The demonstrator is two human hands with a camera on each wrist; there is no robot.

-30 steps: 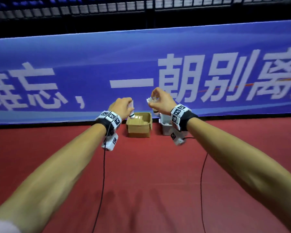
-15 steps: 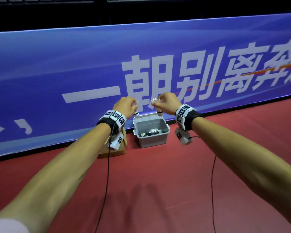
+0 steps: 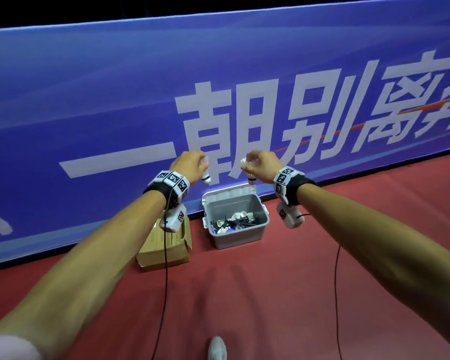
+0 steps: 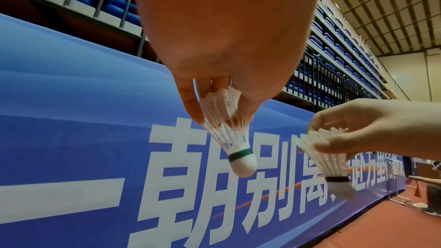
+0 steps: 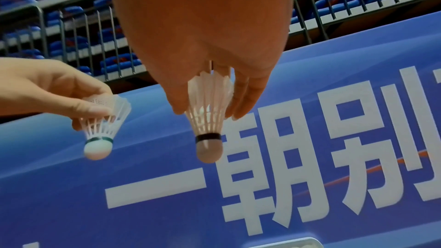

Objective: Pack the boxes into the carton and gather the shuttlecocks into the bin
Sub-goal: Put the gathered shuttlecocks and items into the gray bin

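Note:
My left hand (image 3: 192,165) pinches a white plastic shuttlecock (image 4: 229,135) with a green band, cork down. A feather shuttlecock (image 5: 208,118) with a black band hangs cork down from my right hand (image 3: 257,165). Both hands hover above the far rim of the grey plastic bin (image 3: 244,233), which stands open on the red floor with several shuttlecocks (image 3: 240,216) and dark items inside. Left of the bin stands the brown carton (image 3: 164,255), flaps open, with boxes (image 3: 156,236) inside, partly hidden by my left wrist camera.
A long blue banner (image 3: 115,100) with white characters runs right behind the bin and carton. Red floor (image 3: 270,294) stretches in front. My shoe tip (image 3: 217,348) shows at the bottom. Cables hang from both wrists. Railings and blue seats rise behind the banner.
I have come closer to the bin and carton, which shifted right and grew in view. Both hands still hold their shuttlecocks, now over the bin's far edge.

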